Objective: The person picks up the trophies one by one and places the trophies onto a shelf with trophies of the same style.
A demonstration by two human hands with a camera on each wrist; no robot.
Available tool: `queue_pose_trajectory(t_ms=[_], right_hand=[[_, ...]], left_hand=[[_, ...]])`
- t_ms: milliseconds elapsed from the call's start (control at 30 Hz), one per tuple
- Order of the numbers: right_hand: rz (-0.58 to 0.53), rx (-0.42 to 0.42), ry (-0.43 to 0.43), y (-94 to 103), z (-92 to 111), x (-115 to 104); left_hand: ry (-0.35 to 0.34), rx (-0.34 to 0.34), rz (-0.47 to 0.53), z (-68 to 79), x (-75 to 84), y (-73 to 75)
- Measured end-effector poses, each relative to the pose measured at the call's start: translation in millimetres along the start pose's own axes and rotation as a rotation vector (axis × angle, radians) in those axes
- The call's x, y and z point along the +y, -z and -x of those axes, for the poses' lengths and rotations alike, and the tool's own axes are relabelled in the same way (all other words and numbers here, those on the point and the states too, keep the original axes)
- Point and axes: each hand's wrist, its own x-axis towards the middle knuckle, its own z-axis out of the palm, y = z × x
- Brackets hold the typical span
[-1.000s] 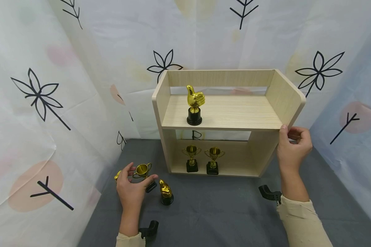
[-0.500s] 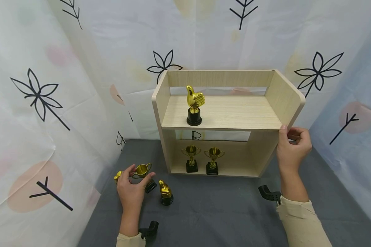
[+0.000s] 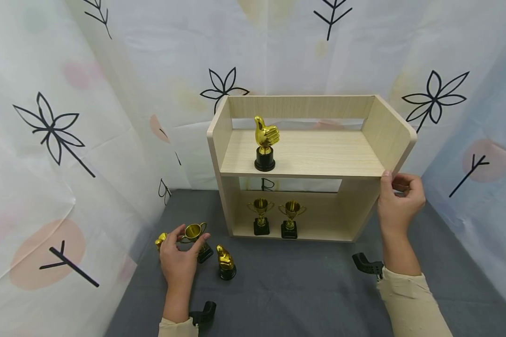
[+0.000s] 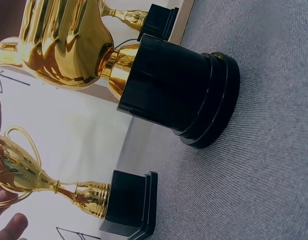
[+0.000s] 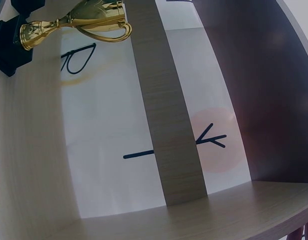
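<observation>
My left hand (image 3: pixel 179 260) is around a gold trophy cup (image 3: pixel 195 231) at the left of the table. Its thumb and fingers are spread either side of the cup, whose black base rests on the cloth in the left wrist view. Just right of the hand stands a gold thumbs-up trophy (image 3: pixel 226 263), large in the left wrist view (image 4: pixel 169 85). Another gold trophy (image 3: pixel 161 239) is partly hidden behind the fingers. My right hand (image 3: pixel 400 201) grips the right side panel of a wooden two-tier shelf (image 3: pixel 312 159), thumb on its front edge.
A gold thumbs-up trophy (image 3: pixel 264 145) stands left on the upper tier. Two trophy cups, the left one (image 3: pixel 261 217) and the right one (image 3: pixel 291 220), stand on the lower tier. Grey cloth (image 3: pixel 295 285) covers the table; patterned curtains (image 3: pixel 152 61) surround it.
My left thumb has drawn slightly inward toward the trophy cup. The right hand, the shelf and the standing trophies look unmoved.
</observation>
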Motion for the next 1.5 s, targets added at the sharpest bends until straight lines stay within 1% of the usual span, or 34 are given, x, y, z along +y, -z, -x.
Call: queue_pose_trajectory(t_ms=[167, 433, 1500], right_hand=[[-0.002, -0.003, -0.001, -0.2, -0.1, 0.7], [-0.006, -0.007, 0.001, -0.2, -0.4, 0.4], [-0.007, 0.003, -0.001, 0.0, -0.2, -0.2]], left_hand=[[0.01, 0.0, -0.025, -0.1, -1.8, -0.2], [0.019, 0.004, -0.04, 0.0, -3.4, -0.2], [-0.038, 0.043, -0.027, -0.3, -3.9, -0.8]])
